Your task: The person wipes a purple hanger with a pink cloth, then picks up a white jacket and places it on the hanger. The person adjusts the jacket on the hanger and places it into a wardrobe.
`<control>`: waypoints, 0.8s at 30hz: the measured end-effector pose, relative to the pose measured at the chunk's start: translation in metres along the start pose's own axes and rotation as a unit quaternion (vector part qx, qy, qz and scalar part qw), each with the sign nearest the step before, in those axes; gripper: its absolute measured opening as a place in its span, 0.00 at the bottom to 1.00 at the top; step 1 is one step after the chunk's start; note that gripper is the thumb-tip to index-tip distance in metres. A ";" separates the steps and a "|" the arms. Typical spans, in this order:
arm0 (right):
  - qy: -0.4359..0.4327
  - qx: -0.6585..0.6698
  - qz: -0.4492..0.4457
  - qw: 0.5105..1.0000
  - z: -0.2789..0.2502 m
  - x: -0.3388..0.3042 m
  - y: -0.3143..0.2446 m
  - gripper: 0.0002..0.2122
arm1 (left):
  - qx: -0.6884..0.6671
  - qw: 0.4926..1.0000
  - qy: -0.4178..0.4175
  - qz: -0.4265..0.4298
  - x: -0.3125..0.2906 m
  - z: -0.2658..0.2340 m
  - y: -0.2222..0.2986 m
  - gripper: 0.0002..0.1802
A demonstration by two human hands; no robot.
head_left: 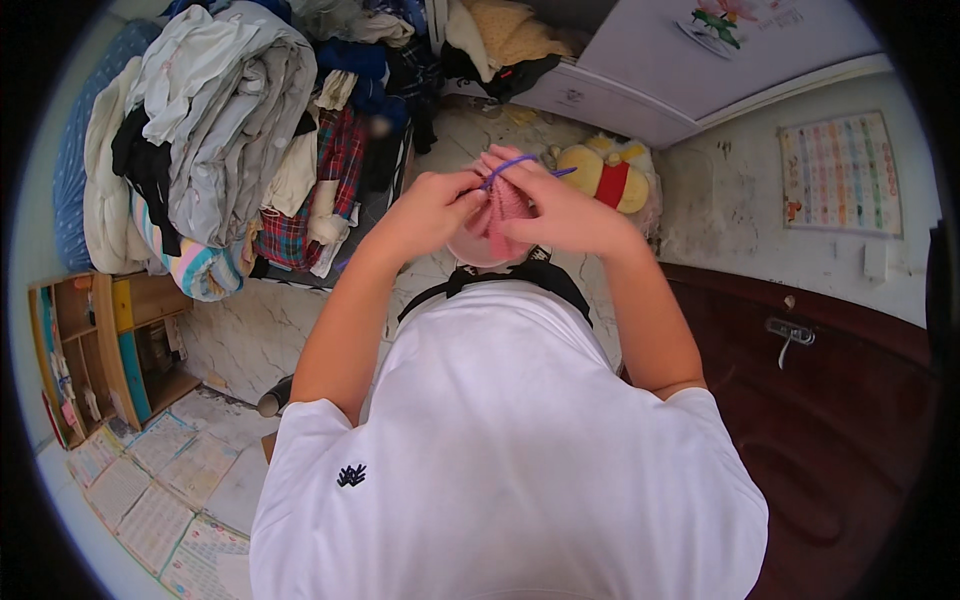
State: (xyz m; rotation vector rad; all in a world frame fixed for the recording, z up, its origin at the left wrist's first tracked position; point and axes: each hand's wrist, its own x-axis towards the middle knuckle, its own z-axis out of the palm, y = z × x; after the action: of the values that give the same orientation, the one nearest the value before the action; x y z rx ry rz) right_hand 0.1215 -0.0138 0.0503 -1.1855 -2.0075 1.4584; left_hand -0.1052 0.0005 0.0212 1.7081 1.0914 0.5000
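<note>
A piece of pink knitting [508, 205] is held up in front of my body between both hands. My left hand [447, 206] is closed, thumb and forefinger pinching the knitting's left side. Curled round its right side is my right hand [560, 208], thumb towards me and fingers over the top. A thin purple curved strand [508, 165], perhaps the cable of a circular needle, loops over the upper edge and sticks out past my right fingers. Just below my left hand shows a pale, rounded, see-through thing [474, 246], partly hidden; its kind is unclear.
Folded clothes and bedding [215, 120] are heaped at the left. A yellow plush toy [615, 180] with a red band sits beyond my right hand, near a white cabinet [640, 80]. A dark red door [800, 430] stands at the right, a wooden shelf [105, 330] at the lower left.
</note>
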 end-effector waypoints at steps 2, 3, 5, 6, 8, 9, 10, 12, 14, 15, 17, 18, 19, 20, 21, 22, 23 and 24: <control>-0.048 0.055 -0.009 0.997 -0.013 -0.003 0.015 0.37 | -0.036 0.999 -0.006 -0.005 -0.004 -0.001 0.001 0.11; -0.038 0.016 -0.016 0.999 -0.011 -0.005 0.017 0.36 | -0.053 0.999 -0.008 -0.008 -0.005 -0.002 0.002 0.11; -0.017 -0.062 -0.030 0.997 -0.008 -0.011 0.018 0.35 | -0.047 0.998 -0.032 0.008 -0.004 -0.003 0.004 0.11; -0.002 -0.105 0.031 0.994 -0.006 -0.011 0.009 0.34 | -0.045 0.998 -0.042 0.015 -0.003 -0.004 0.004 0.11; 0.027 -0.191 0.152 0.969 0.000 -0.009 -0.016 0.33 | -0.053 0.998 -0.035 0.004 -0.002 0.001 -0.003 0.11; 0.067 -0.272 0.106 0.954 0.000 -0.010 -0.014 0.32 | -0.056 0.998 -0.032 0.000 -0.001 0.002 -0.002 0.11; 0.106 -0.351 0.058 0.929 0.001 -0.010 -0.011 0.31 | -0.054 0.998 -0.030 -0.002 -0.001 0.001 0.000 0.11; 0.186 -0.416 -0.036 0.890 0.004 -0.011 -0.008 0.29 | -0.050 0.998 -0.024 -0.007 -0.001 -0.002 0.006 0.11; 0.227 -0.364 -0.100 0.898 0.007 -0.009 -0.002 0.27 | -0.072 0.997 -0.014 0.005 0.001 0.001 0.003 0.11; 0.224 -0.322 -0.118 0.912 0.009 -0.008 0.003 0.26 | -0.083 0.996 -0.009 0.011 0.001 0.003 0.000 0.11; 0.137 -0.183 -0.092 0.969 0.004 -0.001 0.022 0.28 | -0.097 0.995 -0.020 0.021 0.002 0.008 -0.006 0.11; 0.115 -0.158 -0.060 0.979 0.002 -0.001 0.023 0.27 | -0.104 0.994 -0.027 0.025 0.002 0.009 -0.005 0.11; 0.092 -0.133 -0.028 0.986 0.000 0.000 0.025 0.27 | -0.076 0.997 -0.016 0.027 0.001 0.007 -0.003 0.11; 0.070 -0.107 0.004 0.992 -0.001 -0.001 0.025 0.26 | -0.048 0.998 -0.005 0.029 0.000 0.004 0.000 0.10; 0.080 -0.092 0.027 0.992 -0.002 -0.003 0.025 0.26 | -0.020 0.999 0.008 0.030 -0.002 0.001 0.002 0.10; 0.090 -0.077 0.050 0.992 -0.004 -0.006 0.023 0.26 | 0.001 1.000 0.000 0.026 -0.003 -0.001 -0.001 0.10; 0.100 -0.061 0.074 0.990 -0.004 -0.008 0.022 0.25 | 0.022 0.999 -0.008 0.023 -0.003 -0.005 -0.007 0.09; 0.109 -0.101 0.021 0.989 -0.003 -0.008 0.026 0.24 | 0.044 0.999 -0.016 0.021 -0.002 -0.007 -0.010 0.09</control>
State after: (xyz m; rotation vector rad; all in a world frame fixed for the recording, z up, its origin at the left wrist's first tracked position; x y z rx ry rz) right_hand 0.1385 -0.0163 0.0288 -1.4118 -2.0235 1.1084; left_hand -0.1154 0.0033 0.0151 1.8119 1.0709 0.4556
